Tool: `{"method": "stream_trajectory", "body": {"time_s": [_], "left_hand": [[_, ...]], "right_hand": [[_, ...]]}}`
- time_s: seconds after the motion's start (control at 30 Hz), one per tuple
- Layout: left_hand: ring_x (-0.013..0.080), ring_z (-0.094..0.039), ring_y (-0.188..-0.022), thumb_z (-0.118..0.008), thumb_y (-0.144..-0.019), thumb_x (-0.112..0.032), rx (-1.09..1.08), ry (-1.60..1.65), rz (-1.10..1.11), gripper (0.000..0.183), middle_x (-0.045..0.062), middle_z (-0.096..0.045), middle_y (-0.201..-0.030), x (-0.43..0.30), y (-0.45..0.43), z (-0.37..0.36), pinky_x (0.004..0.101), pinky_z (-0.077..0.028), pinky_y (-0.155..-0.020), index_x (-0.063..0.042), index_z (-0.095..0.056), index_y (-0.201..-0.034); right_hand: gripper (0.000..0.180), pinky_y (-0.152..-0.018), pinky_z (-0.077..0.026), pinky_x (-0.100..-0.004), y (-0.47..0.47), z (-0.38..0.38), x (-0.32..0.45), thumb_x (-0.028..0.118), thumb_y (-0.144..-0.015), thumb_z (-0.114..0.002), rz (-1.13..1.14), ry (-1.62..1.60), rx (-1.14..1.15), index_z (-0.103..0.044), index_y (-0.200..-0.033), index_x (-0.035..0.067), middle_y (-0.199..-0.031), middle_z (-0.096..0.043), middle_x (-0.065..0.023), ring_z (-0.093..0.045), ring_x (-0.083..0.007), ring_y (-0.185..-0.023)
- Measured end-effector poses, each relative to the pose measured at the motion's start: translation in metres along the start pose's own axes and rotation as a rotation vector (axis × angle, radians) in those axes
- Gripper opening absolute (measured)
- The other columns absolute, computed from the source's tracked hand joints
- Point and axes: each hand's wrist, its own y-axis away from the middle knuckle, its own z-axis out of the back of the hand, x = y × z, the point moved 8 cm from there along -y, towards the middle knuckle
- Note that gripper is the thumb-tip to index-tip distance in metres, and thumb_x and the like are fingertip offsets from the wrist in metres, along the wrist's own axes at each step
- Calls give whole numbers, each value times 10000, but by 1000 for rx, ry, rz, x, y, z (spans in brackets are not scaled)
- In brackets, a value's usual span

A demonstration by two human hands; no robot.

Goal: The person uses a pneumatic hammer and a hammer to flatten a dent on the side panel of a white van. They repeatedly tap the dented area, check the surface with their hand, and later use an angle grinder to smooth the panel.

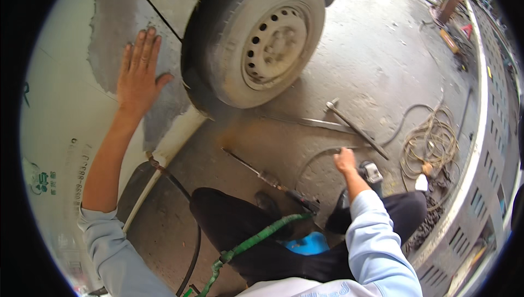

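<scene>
My left hand [138, 69] rests flat, fingers spread, on a bare grey patch [114, 22] of a white vehicle's body panel [61, 104], just behind the wheel arch. My right hand [344, 160] is over the floor with curled fingers, beside a thin cable [317, 155]; whether it grips anything is unclear. Near it on the floor is a grey power tool [371, 173], partly hidden by my forearm. Between my legs lies a gun-shaped tool with a long metal rod [262, 176], a green-wrapped cable [266, 231] running from its handle.
The wheel [270, 43] stands ahead. A hammer [356, 129] lies across a flat metal bar [323, 123]. A black cable [174, 180] meets the sill at a clamp-like fitting [152, 160]. Coiled cable [430, 145] lies right, by a slotted metal panel [470, 211]. A blue seat [308, 243] is below me.
</scene>
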Motion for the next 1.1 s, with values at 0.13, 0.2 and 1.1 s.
{"method": "stream_trajectory", "body": {"time_s": [0.13,0.2,1.1], "left_hand": [[276,-85,-1552,-669,-785,-601,-57,14,-29,1084,99,-117,-1678,2,4,-4,506,-129,-1239,-17,-211,-1575],[278,-66,-1554,-643,-776,-647,-44,-1,-46,1113,103,-93,-1681,2,5,-11,511,-108,-1242,-13,-201,-1577],[199,-244,-1510,-689,-772,-574,-42,-35,-73,963,-7,-270,-1639,74,3,45,461,-209,-1239,-163,-321,-1562]], "right_hand": [[473,-965,-471,-476,-62,43,-42,286,-797,-637,-103,104,-176,-572,-1148,-25,-1165,-588,-219,-564,-390,-1143],[655,-1121,-376,-474,-82,47,-67,268,-814,-611,-203,345,-174,-467,-1391,-5,-1422,-478,-220,-382,-398,-1380],[305,-513,-326,-257,13,116,212,277,-982,-653,377,-1331,-64,-580,-763,79,-635,-495,68,-403,-36,-586]]}}
